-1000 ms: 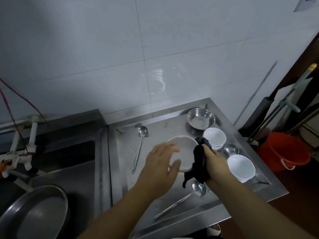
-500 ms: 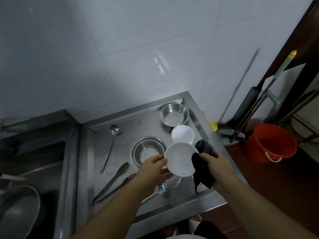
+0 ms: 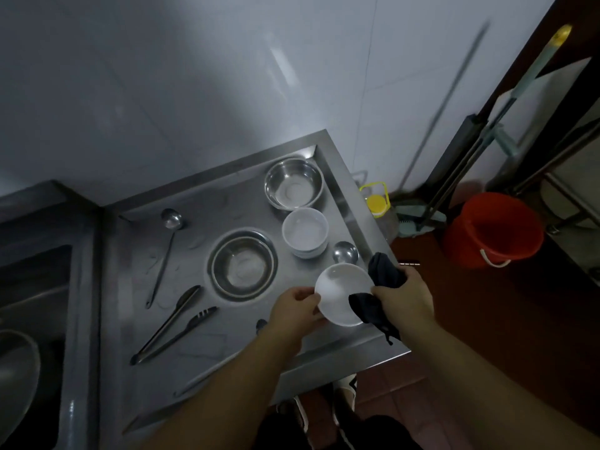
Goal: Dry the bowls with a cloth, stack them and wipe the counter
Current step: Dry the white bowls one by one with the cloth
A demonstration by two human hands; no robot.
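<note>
Left hand (image 3: pixel 297 308) pinches the near-left rim of a white bowl (image 3: pixel 341 292), thumb on top and fingers curled beneath, holding it tilted above the counter's (image 3: pixel 194 345) front right corner. Right hand (image 3: pixel 404 295) is closed round a dark cloth (image 3: pixel 380 287), which is bunched against the bowl's right rim; one end sticks up above the fist and another hangs down past the counter's front edge.

A stack of white bowls (image 3: pixel 305 232) stands upright near the right edge, just behind the held bowl. Behind that stack, in the back right corner, sits a steel bowl (image 3: pixel 293 183). A wider steel basin (image 3: pixel 242 264) rests near the middle of the counter, left of the white stack. A ladle's round cup (image 3: pixel 345 251) shows between the white stack and the held bowl, close to the right edge. A second ladle (image 3: pixel 164 254) lies toward the back left, its cup farthest back and its handle running toward the front. Steel tongs (image 3: pixel 172 326) lie slantwise near the front left, tips pointing toward the basin.

A sink (image 3: pixel 39 280) adjoins the counter's left edge, with a steel pan (image 3: pixel 16 375) lying in it. On the floor beyond the right edge stand a red bucket (image 3: pixel 493 228), a yellow-capped jug (image 3: pixel 378 206) and a mop (image 3: pixel 487 141) leaning on the wall.
</note>
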